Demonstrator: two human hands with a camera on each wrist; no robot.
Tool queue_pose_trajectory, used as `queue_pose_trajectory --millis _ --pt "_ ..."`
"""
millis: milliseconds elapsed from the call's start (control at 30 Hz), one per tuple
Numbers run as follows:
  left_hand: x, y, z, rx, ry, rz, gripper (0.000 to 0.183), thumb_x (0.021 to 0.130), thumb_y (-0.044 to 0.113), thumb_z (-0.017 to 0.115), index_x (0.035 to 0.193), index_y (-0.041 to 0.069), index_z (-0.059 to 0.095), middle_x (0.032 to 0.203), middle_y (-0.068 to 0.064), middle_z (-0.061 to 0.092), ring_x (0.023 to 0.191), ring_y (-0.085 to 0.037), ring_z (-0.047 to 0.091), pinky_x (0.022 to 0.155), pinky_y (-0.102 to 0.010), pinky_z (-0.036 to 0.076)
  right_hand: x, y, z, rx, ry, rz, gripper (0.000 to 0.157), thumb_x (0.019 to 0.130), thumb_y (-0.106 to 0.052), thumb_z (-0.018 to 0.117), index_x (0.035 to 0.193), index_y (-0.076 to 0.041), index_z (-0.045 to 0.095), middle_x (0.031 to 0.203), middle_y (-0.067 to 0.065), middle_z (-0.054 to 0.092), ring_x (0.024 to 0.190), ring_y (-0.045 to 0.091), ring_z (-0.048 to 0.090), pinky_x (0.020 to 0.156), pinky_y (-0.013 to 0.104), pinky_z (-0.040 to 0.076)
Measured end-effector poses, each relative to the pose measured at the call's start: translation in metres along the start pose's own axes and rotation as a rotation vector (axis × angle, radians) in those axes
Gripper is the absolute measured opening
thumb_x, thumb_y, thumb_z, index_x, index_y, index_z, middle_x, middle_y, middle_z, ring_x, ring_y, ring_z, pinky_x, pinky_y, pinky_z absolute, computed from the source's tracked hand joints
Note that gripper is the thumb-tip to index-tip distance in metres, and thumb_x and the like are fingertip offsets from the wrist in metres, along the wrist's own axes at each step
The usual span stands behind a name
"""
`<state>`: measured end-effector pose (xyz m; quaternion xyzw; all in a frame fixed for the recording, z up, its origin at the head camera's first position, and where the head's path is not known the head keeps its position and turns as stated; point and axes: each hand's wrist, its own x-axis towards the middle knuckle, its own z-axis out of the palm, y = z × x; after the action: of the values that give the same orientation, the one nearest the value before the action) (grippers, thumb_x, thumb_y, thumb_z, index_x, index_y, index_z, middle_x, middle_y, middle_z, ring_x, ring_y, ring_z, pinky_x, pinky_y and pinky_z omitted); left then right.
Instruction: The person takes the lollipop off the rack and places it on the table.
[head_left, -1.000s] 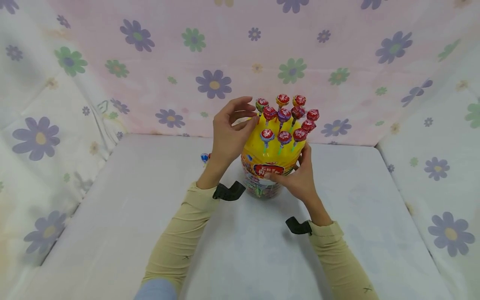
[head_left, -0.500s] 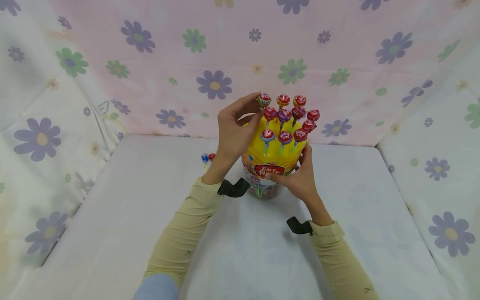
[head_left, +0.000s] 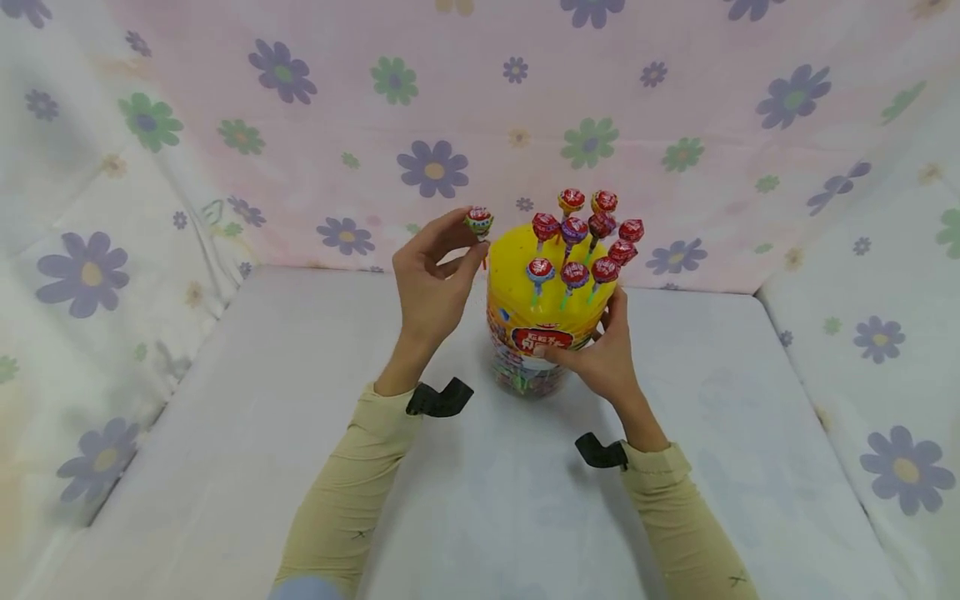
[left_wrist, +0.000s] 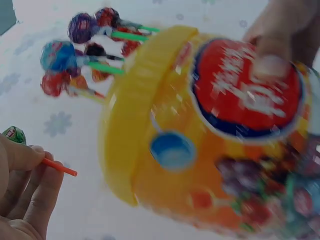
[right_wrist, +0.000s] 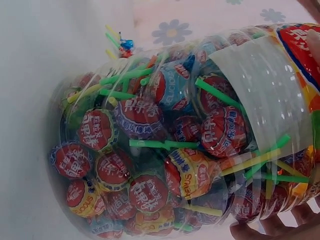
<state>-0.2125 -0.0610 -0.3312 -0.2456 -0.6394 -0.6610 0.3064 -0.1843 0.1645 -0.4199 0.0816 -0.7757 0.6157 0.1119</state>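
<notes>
In the head view a clear plastic jar (head_left: 517, 367) with a yellow lid (head_left: 513, 271) stands on the table. Several wrapped lollipops (head_left: 541, 271) stick up from the lid by their sticks. My left hand (head_left: 431, 296), just left of the lid, pinches a green-wrapped lollipop (head_left: 478, 222); its orange stick (left_wrist: 61, 167) shows in the left wrist view, apart from the lid. With my right hand (head_left: 603, 362) I grip the jar's right side, thumb across the red label (left_wrist: 245, 85). Many lollipops (right_wrist: 150, 192) fill the jar in the right wrist view.
A few loose lollipops (right_wrist: 126, 47) lie on the table beyond the jar in the right wrist view. The white tabletop (head_left: 285, 433) is bordered by flower-print cloth (head_left: 337, 108) at the back and both sides.
My left hand has taken the green lollipop from the lid's back left and moved left and slightly down with it. My right hand stays on the jar.
</notes>
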Motion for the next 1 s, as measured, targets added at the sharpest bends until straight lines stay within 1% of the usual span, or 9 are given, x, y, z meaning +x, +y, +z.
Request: queue_pose_trajectory --millis 100,233,333,400,567,667,767,900,1000 --pt "-0.013 -0.011 -0.017 0.005 0.036 -0.078 0.038 0.086 -0.011 0.073 0.123 -0.011 0.066 0.103 -0.026 0.071 0.09 -0.009 0.072 0.079 -0.03 0.063 -0.001 -0.003 -0.001 0.009 -0.001 0.001 0.101 0.076 -0.001 0.087 0.154 -0.013 0.023 0.149 0.01 0.042 0.137 0.027 0.043 0.115 0.059 0.04" --pt "-0.03 -0.029 -0.04 0.03 0.064 -0.24 0.039 0.085 -0.01 0.075 0.123 -0.01 0.066 0.103 -0.025 0.071 0.089 -0.006 0.072 0.08 -0.026 0.062 -0.006 -0.019 -0.002 0.018 -0.008 0.002 0.1 0.077 -0.001 0.086 0.155 -0.011 0.022 0.149 0.013 0.041 0.137 0.031 0.042 0.115 0.061 0.039" --pt "-0.042 -0.042 -0.056 0.065 0.05 -0.371 0.04 0.086 -0.006 0.076 0.125 -0.009 0.065 0.108 -0.028 0.071 0.089 -0.007 0.073 0.081 -0.024 0.062 -0.009 -0.026 -0.004 0.015 -0.009 0.001 0.1 0.078 -0.001 0.085 0.155 -0.011 0.022 0.15 0.015 0.041 0.137 0.033 0.042 0.114 0.063 0.039" --pt "-0.051 -0.051 -0.065 0.094 0.032 -0.443 0.041 0.088 -0.004 0.075 0.127 -0.008 0.065 0.11 -0.028 0.07 0.088 -0.008 0.073 0.08 -0.023 0.061 -0.009 -0.027 -0.004 0.01 -0.008 0.003 0.098 0.078 0.0 0.084 0.154 -0.009 0.023 0.149 0.016 0.041 0.137 0.033 0.042 0.114 0.063 0.039" --pt "-0.067 -0.075 -0.089 0.136 0.031 -0.57 0.041 0.089 -0.003 0.073 0.129 -0.006 0.064 0.112 -0.031 0.068 0.085 -0.006 0.071 0.074 -0.02 0.061 -0.009 -0.029 -0.004 0.001 -0.007 -0.007 0.095 0.078 0.004 0.083 0.152 -0.003 0.024 0.148 0.019 0.042 0.135 0.033 0.044 0.114 0.06 0.04" --pt "-0.074 -0.089 -0.104 0.156 0.04 -0.645 0.042 0.089 -0.003 0.073 0.13 -0.006 0.063 0.115 -0.033 0.067 0.082 -0.003 0.07 0.073 -0.018 0.06 -0.009 -0.028 -0.003 -0.006 -0.008 -0.018 0.095 0.078 0.005 0.083 0.152 -0.003 0.024 0.148 0.02 0.042 0.134 0.034 0.045 0.113 0.06 0.041" --pt "-0.079 -0.101 -0.116 0.201 0.034 -0.743 0.044 0.091 -0.001 0.072 0.132 -0.006 0.061 0.119 -0.033 0.066 0.081 0.001 0.068 0.073 -0.015 0.059 -0.009 -0.029 -0.003 -0.013 -0.009 -0.013 0.096 0.078 0.005 0.084 0.153 -0.003 0.024 0.148 0.02 0.042 0.134 0.034 0.045 0.113 0.06 0.042" --pt "-0.081 -0.113 -0.129 0.259 0.025 -0.869 0.045 0.092 0.0 0.071 0.134 -0.007 0.059 0.123 -0.032 0.065 0.078 0.002 0.066 0.073 -0.015 0.059 -0.01 -0.032 -0.002 -0.02 -0.011 0.001 0.096 0.078 0.004 0.084 0.153 -0.003 0.024 0.148 0.02 0.041 0.135 0.035 0.045 0.114 0.059 0.041" --pt "-0.082 -0.12 -0.134 0.311 0.018 -0.918 0.045 0.091 0.0 0.072 0.134 -0.006 0.059 0.122 -0.03 0.066 0.075 0.003 0.065 0.071 -0.013 0.058 -0.01 -0.032 -0.002 -0.023 -0.019 -0.003 0.096 0.078 0.005 0.084 0.153 -0.002 0.024 0.149 0.021 0.041 0.136 0.036 0.045 0.113 0.059 0.042"
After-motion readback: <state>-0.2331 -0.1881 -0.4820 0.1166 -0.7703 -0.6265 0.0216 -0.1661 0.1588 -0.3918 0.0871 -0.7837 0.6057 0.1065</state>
